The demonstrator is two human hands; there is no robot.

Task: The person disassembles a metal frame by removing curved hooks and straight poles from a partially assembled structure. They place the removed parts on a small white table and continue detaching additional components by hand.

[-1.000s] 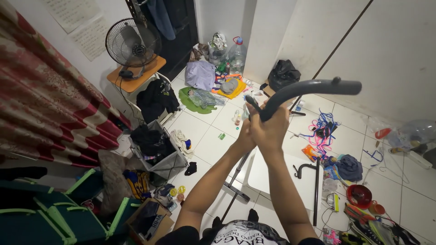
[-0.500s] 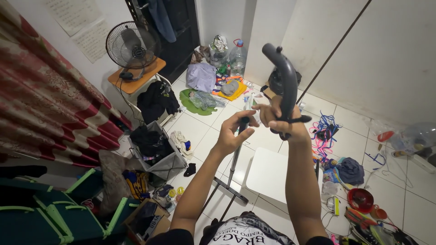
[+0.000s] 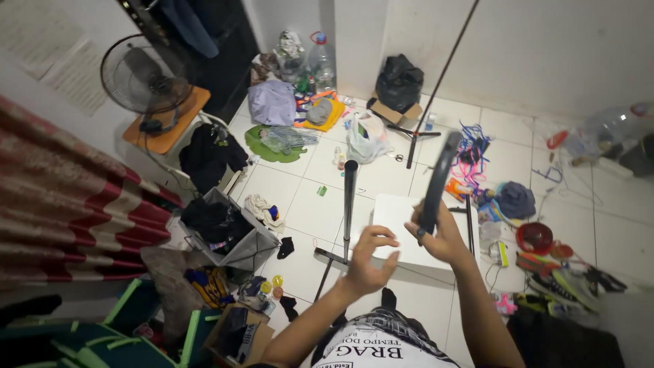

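Note:
My right hand (image 3: 441, 240) grips the lower end of a curved dark grey bar (image 3: 439, 174), which points up and away from me. My left hand (image 3: 366, 257) hangs just right of an upright black pole (image 3: 349, 204), fingers apart and holding nothing. The pole stands on a black foot (image 3: 328, 257) on the tiled floor, its open top end at about chest height. A white board (image 3: 397, 212) lies flat on the floor behind both hands.
A fan (image 3: 144, 76) sits on an orange stool at the left, with a grey laundry basket (image 3: 235, 242) below it. A black bag (image 3: 398, 85), a thin tripod stand (image 3: 436, 88), a red bowl (image 3: 535, 236) and scattered clutter cover the floor. A green-framed rack (image 3: 102, 334) is at bottom left.
Both arms have dropped lower. My right hand has swung the grey bar down and off the pole's top. My left hand has come off the pole and opened. The view has tilted downward.

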